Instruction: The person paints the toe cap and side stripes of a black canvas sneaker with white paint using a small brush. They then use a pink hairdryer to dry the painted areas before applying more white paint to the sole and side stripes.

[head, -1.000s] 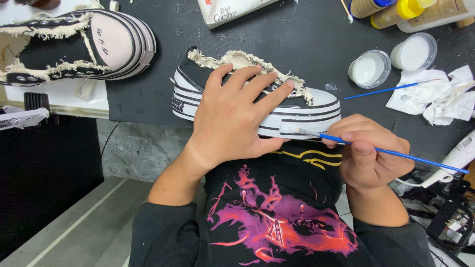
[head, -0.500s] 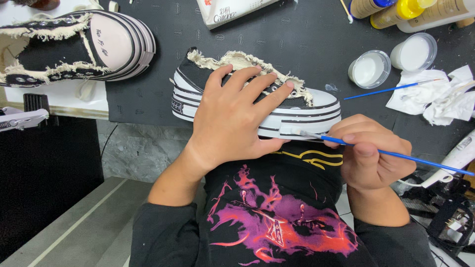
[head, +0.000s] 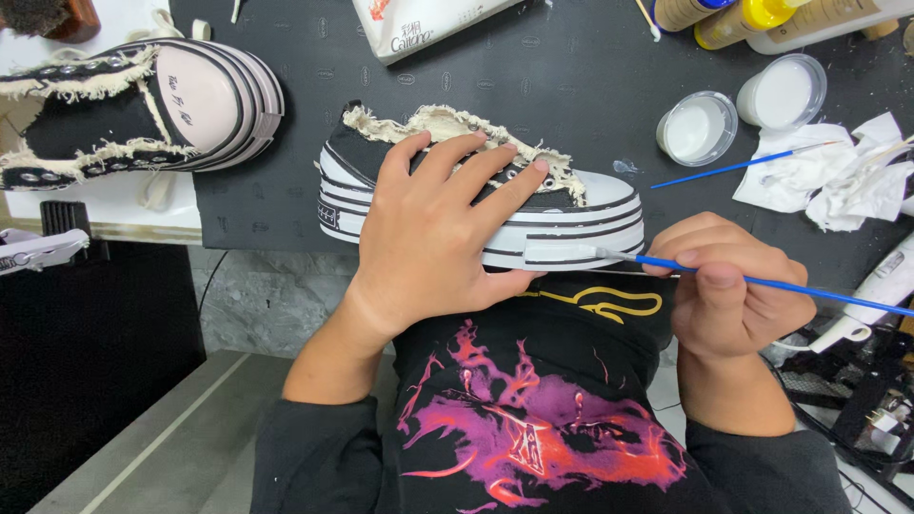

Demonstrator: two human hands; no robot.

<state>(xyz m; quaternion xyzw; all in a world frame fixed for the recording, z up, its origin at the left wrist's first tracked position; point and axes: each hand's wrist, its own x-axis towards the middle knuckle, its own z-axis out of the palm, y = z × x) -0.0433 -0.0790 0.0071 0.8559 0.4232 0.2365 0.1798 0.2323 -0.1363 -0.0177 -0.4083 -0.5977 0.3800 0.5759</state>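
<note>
Our left hand [head: 433, 238] lies spread, pressing the platform sneaker [head: 581, 224] to the bench [head: 533, 86]. Our right hand [head: 728, 286] pinches a thin blue brush [head: 762, 283], its tip touching the sole. The sneaker seems stiff-soled and stable; the brush looks light and best held near its tip.

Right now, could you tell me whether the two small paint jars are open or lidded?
Open: both paint jars show white paint inside, with no lids on them.

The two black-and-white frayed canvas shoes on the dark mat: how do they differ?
The near striped-sole shoe sits under the left hand, its sole edge met by the thin blue brush in the right hand. The far shoe lies untouched, turned so its pale insole shows. Both have frayed cream edges and black-striped white soles.
</note>
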